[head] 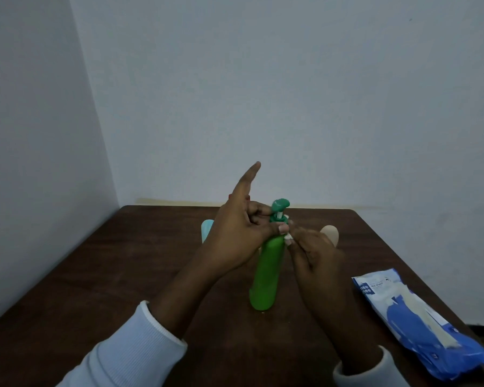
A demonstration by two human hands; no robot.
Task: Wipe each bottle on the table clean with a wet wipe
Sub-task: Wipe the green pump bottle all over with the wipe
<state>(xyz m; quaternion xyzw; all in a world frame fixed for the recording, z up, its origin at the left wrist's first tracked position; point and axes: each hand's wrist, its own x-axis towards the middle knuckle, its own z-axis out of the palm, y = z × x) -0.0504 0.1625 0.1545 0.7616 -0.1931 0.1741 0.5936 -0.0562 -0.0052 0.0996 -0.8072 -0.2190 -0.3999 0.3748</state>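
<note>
A tall green pump bottle [266, 272] stands upright in the middle of the dark wooden table [123, 275]. My left hand [235, 233] holds its neck just under the dark green pump head [280, 205], thumb and a curled finger on the collar, index finger pointing up. My right hand [313, 255] pinches a small white wet wipe [288, 237] against the right side of the bottle's shoulder. A light blue bottle [206, 230] shows behind my left hand, a beige bottle [331, 233] behind my right; both are mostly hidden.
A blue and white pack of wet wipes [419, 322] lies at the table's right edge, near the front. Something red [230, 196] peeks out behind my left hand. White walls close in behind the table and on the left.
</note>
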